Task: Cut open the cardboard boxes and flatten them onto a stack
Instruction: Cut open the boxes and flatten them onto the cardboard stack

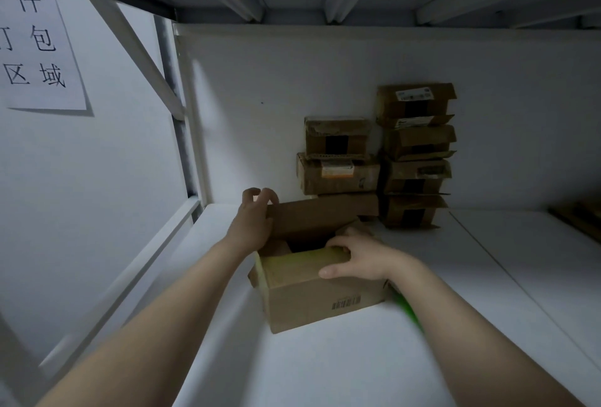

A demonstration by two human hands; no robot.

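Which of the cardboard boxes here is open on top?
The front box, which the left hand and right hand grip by its flaps. The stacked boxes behind it are closed.

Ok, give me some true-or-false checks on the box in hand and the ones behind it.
1. The open brown cardboard box sits on the white shelf surface. True.
2. The left-hand grip holds a knife. False: its fingers curl over the box's raised far flap.
3. The right-hand grip holds the box's near flap. True.
4. The small brown cardboard boxes behind are already flattened. False: they stand unflattened in two piles against the wall.
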